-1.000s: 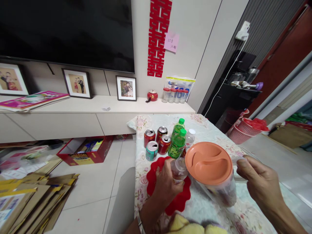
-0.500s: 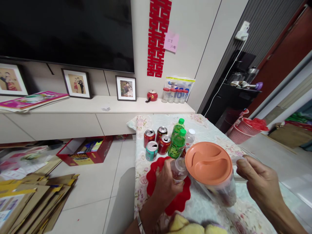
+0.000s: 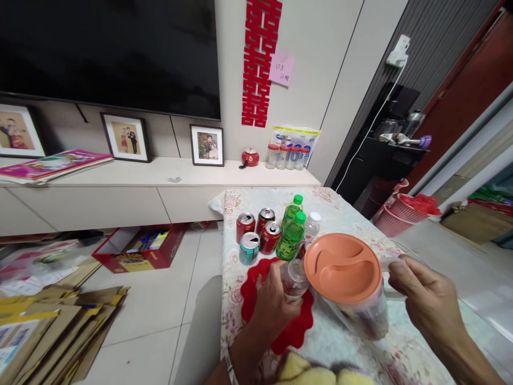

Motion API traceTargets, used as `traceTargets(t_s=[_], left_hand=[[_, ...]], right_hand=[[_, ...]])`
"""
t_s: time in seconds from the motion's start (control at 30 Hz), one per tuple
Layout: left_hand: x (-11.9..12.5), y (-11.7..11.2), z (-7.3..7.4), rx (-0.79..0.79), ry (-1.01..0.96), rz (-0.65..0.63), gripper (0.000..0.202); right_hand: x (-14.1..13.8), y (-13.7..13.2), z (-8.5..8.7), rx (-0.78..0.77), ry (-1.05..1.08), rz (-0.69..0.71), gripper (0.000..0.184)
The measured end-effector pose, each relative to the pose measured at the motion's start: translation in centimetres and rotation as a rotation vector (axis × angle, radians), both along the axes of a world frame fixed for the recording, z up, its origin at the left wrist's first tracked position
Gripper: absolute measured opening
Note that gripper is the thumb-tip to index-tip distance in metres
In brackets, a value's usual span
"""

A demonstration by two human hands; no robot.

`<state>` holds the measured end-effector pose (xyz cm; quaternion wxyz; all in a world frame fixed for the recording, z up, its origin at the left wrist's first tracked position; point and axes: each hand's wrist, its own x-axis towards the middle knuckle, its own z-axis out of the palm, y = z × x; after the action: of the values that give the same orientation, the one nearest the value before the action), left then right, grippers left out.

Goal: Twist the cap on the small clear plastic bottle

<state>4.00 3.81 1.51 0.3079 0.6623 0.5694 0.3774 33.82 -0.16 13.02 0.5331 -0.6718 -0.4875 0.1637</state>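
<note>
Over the red scalloped mat (image 3: 292, 334), my left hand (image 3: 273, 305) is wrapped round a clear plastic bottle (image 3: 295, 280) with its mouth uncapped. My right hand (image 3: 427, 291) grips the handle of a clear pitcher (image 3: 366, 315) with an orange lid (image 3: 342, 267). The pitcher leans toward the bottle, its lid edge close by the bottle's mouth; whether they touch I cannot tell. Something dark lies low inside the pitcher. Beyond my left hand stand a teal can (image 3: 249, 248), several red cans (image 3: 270, 238), green-capped bottles (image 3: 291, 235) and a white-capped clear bottle (image 3: 312, 224).
A flowered cloth (image 3: 256, 200) covers the table. Yellow fabric (image 3: 308, 371) lies at its near edge. Behind it, a white cabinet (image 3: 168, 171) holds picture frames and red-lidded jars (image 3: 286, 158). Flattened cardboard (image 3: 68, 326) and a red box (image 3: 140, 248) lie on the floor at left.
</note>
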Motion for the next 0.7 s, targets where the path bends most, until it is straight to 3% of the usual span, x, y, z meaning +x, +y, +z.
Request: traceTargets(t_s=[0.33, 0.7], left_hand=[[-0.2, 0.2, -0.1, -0.045, 0.024, -0.051, 0.07], [0.2, 0.1, -0.7, 0.035, 0.025, 0.032, 0.07]], right_hand=[[2.9, 1.0, 0.0, -0.066, -0.003, 0.063, 0.08], [-0.1, 0.0, 0.3, -0.003, -0.019, 0.006, 0.071]])
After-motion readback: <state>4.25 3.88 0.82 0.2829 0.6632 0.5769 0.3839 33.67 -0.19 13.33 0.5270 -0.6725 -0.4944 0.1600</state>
